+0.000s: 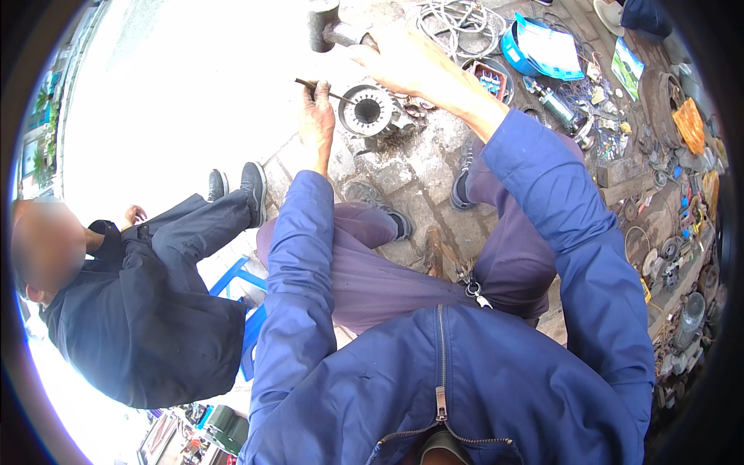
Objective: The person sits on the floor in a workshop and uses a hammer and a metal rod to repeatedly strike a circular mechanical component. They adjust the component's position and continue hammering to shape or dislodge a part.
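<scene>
A motor stator [367, 110] in a grey metal housing lies on the paving between my feet and my hands, its slotted bore facing up. My left hand [318, 113] grips a thin dark metal rod, perhaps a chisel or punch [340, 97], whose far end reaches the stator's ring at the slots. Above and beyond the stator, my right hand [386, 61] is closed on the handle of a hammer. The heavy steel hammer head [323, 28] is raised off to the left of that hand. Bright glare washes out part of the right hand.
A person in dark clothes [151, 314] sits close on my left by a blue stool [253, 325]. Coiled cable [459, 26], a blue tub [514, 46] and a bowl with a red terminal box [489, 80] lie at upper right. Metal parts [668, 256] clutter the right side.
</scene>
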A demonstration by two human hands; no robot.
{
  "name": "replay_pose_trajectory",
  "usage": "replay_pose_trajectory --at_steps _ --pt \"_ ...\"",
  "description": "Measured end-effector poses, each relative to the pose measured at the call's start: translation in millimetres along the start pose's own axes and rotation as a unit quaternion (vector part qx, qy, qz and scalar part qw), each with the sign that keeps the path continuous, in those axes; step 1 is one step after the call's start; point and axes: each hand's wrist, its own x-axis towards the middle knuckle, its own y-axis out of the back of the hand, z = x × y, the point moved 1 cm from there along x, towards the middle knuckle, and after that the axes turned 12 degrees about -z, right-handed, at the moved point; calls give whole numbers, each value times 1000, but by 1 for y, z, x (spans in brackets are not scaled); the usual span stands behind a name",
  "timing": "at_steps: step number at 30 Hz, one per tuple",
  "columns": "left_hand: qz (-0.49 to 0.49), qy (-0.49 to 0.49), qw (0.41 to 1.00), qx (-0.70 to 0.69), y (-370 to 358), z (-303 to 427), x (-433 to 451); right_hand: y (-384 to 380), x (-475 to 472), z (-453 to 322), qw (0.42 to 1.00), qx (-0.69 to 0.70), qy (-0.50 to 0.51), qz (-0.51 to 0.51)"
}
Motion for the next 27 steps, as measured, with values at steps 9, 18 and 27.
replay_pose_trajectory --at_steps 9,18,27 --pt "1 -10 1000 -7 3 7 -4 4 -4 -6 999 14 -49 1" --pt "-40 -72 997 -12 -7 -10 0 4 -1 -10 999 11 -39 -35" --pt "-58 -134 989 29 -10 -17 1 40 -6 -59 989 123 62 48"
